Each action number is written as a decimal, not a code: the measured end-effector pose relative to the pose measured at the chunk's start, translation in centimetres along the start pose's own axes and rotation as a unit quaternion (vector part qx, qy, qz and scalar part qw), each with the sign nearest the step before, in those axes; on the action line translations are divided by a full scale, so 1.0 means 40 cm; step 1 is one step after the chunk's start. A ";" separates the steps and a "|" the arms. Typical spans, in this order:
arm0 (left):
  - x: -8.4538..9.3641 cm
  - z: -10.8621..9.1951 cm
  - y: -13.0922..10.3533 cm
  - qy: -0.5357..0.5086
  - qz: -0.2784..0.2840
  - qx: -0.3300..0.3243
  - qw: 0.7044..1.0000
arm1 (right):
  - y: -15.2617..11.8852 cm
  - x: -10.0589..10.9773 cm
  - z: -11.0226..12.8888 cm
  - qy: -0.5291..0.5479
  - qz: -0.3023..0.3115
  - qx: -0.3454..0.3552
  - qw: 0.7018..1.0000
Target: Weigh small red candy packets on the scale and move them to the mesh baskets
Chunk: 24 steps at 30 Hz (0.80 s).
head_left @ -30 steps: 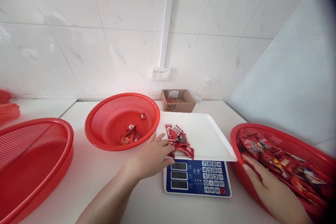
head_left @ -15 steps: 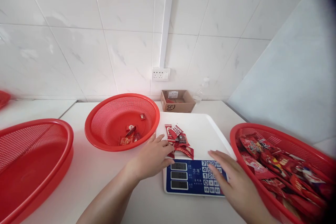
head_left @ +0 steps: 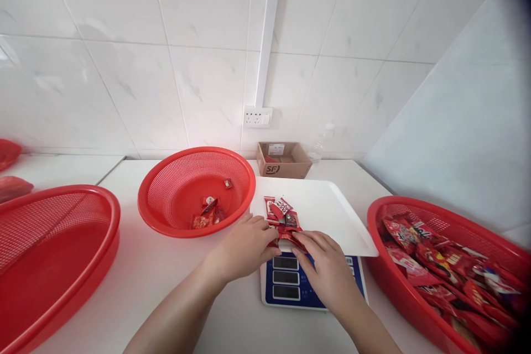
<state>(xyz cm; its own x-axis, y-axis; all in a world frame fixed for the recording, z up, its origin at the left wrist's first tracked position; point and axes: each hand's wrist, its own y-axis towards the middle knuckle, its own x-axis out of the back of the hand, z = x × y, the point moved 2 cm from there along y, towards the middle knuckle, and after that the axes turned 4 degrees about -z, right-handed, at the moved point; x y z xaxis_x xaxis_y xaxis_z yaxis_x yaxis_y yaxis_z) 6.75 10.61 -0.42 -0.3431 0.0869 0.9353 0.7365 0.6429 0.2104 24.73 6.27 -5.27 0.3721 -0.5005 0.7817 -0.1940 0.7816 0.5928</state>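
Observation:
A small pile of red snack packets (head_left: 281, 208) lies at the near left of the white weighing tray (head_left: 332, 210). The tray sits on a digital scale whose blue panel (head_left: 286, 291) faces me. My left hand (head_left: 245, 244) reaches in from the left, its fingers and thumb closed round a packet at the pile's near edge. From the right, my right hand (head_left: 326, 263) pinches another near packet (head_left: 296, 240) between fingers and thumb. It covers most of the scale's keypad. The fingers partly hide both packets.
A red basket (head_left: 154, 215) holding a few packets stands behind my left hand. Another red basket (head_left: 111, 215) is at far left. A basket full of packets (head_left: 452, 265) stands on the right. Behind the scale are a cardboard box (head_left: 286, 170) and a clear bottle (head_left: 318, 146).
My right hand has moved left from over the keypad to the packets and closed on one. My left hand stays at the pile. The view has shifted slightly.

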 end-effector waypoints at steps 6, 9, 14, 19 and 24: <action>-0.020 -0.013 0.016 0.045 0.001 0.054 0.998 | 0.008 -0.003 -0.004 0.003 0.006 -0.023 1.000; -0.018 -0.016 0.018 0.051 0.000 0.067 0.996 | 0.008 0.001 -0.010 0.001 0.012 -0.028 1.000; -0.003 -0.014 0.009 0.028 0.011 0.046 0.998 | 0.000 0.009 -0.032 0.004 0.014 -0.043 0.999; 0.010 -0.006 -0.001 0.027 0.030 0.015 0.999 | -0.007 0.020 -0.053 0.024 0.016 -0.053 0.998; 0.006 -0.001 0.000 0.003 0.035 0.009 0.999 | -0.006 0.027 -0.053 0.045 0.014 -0.062 0.997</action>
<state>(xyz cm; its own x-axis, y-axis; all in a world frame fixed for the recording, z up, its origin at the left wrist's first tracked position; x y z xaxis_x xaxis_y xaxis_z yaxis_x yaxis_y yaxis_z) 6.68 10.59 -0.19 -0.2879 0.1272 0.9492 0.7475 0.6495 0.1396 27.11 6.34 -4.98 0.4493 -0.4471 0.7734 -0.0942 0.8372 0.5387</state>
